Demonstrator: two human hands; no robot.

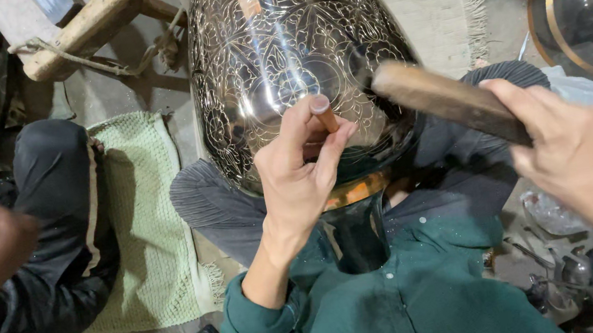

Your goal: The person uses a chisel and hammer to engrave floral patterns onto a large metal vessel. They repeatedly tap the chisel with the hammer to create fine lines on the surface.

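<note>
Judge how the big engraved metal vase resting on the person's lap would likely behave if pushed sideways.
The engraved metal vase would probably roll or rock: its belly is rounded and it lies on the lap. It looks stiff, and likely heavy, being large and metal. Its polished, reflective surface may feel slippery under a grip.

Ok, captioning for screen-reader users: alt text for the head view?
A left hand presses a small chisel against a dark engraved metal vase lying across the person's lap, while the right hand holds a wooden mallet beside it.

The left hand (300, 166) is raised, fingers pinched together at the tips, wrist bent back. The right hand (577, 152) is closed in a grip, forearm angled inward.
</note>
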